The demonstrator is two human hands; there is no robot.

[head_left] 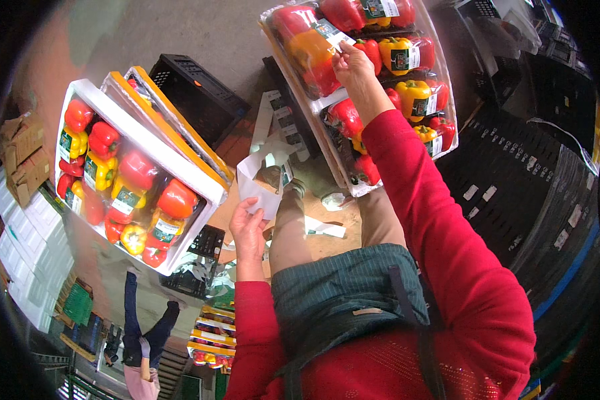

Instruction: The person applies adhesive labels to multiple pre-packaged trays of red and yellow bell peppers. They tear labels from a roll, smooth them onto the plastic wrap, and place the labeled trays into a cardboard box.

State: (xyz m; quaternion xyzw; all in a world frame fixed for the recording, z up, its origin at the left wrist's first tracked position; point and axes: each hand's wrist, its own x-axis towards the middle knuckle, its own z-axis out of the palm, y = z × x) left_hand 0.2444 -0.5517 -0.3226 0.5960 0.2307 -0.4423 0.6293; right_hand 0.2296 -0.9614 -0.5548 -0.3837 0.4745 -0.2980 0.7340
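Observation:
My right hand point(355, 70) reaches to a wrapped pack of red and yellow bell peppers point(308, 50) in the white foam box point(455, 100) at the upper right. Its fingers pinch the edge of a white and green label point(331, 33) lying against the pack. Several more labelled pepper packs point(401, 55) fill that box. Lower and to the left, my left hand point(248, 230) is closed, with thumb and fingers on a curling strip of white label backing paper point(252, 175).
A tilted white foam box point(80, 85) of packed peppers stands at left, beside orange-edged boxes point(150, 100) and a black crate point(197, 90). Black crates point(513, 173) line the right side. A strip of labels point(285, 123) hangs ahead. Another person point(142, 347) is at lower left.

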